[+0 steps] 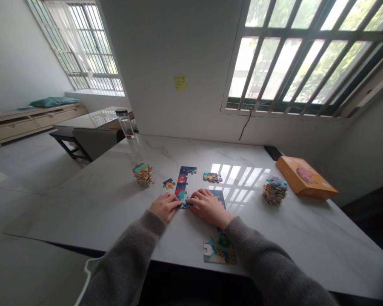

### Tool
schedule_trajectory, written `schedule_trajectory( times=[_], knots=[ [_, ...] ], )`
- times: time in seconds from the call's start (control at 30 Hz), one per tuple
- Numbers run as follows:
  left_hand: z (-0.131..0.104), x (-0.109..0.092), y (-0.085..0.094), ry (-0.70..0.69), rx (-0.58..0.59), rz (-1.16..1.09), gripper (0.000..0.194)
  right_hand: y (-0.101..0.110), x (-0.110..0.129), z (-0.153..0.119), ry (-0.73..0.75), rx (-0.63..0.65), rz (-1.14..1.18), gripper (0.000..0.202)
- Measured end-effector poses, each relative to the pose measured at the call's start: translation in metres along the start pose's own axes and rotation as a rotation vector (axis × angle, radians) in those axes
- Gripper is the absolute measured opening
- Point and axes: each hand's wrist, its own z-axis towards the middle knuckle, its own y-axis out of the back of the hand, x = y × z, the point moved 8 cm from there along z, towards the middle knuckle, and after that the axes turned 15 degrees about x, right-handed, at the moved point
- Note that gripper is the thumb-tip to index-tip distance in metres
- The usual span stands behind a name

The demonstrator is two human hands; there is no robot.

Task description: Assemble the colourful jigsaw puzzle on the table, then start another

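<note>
A partly joined strip of jigsaw puzzle (pixel 181 179), dark blue at the top and teal below, lies on the white marbled table. At its lower left edge my left hand (pixel 166 206) pinches the border with closed fingers. My right hand (pixel 209 208) bends over the lower right end, fingertips pressed on a puzzle piece there, mostly covered. Beneath my right hand and sleeve runs another joined section (pixel 221 196), partly hidden. Closer to me is a green and orange puzzle section (pixel 221 250). One loose piece (pixel 169 184) sits left of the strip.
Stacks of puzzle pieces stand at left (pixel 143 175) and right (pixel 275 191). A few pieces (pixel 212 177) lie beyond my right hand. An orange box (pixel 306 176) and a black phone (pixel 272 152) are at the right; a glass bottle (pixel 127 125) stands at the far left corner.
</note>
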Motion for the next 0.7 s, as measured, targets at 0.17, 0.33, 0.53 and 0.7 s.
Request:
schedule_trajectory(
  times=[0.17, 0.33, 0.53, 0.7],
  knots=[
    [0.000, 0.001, 0.001, 0.011, -0.004, 0.002, 0.039, -0.001, -0.001, -0.001, 0.000, 0.008, 0.021, 0.021],
    [0.001, 0.000, 0.001, 0.029, 0.017, 0.000, 0.040, 0.000, -0.001, -0.001, 0.028, 0.029, 0.064, 0.022],
    [0.002, -0.005, 0.000, 0.029, 0.042, 0.046, 0.039, -0.003, -0.002, -0.003, 0.023, 0.017, 0.076, 0.029],
    [0.002, -0.006, -0.001, 0.015, 0.032, 0.035, 0.040, 0.011, -0.053, -0.024, -0.153, -0.139, 0.180, 0.030]
  ],
)
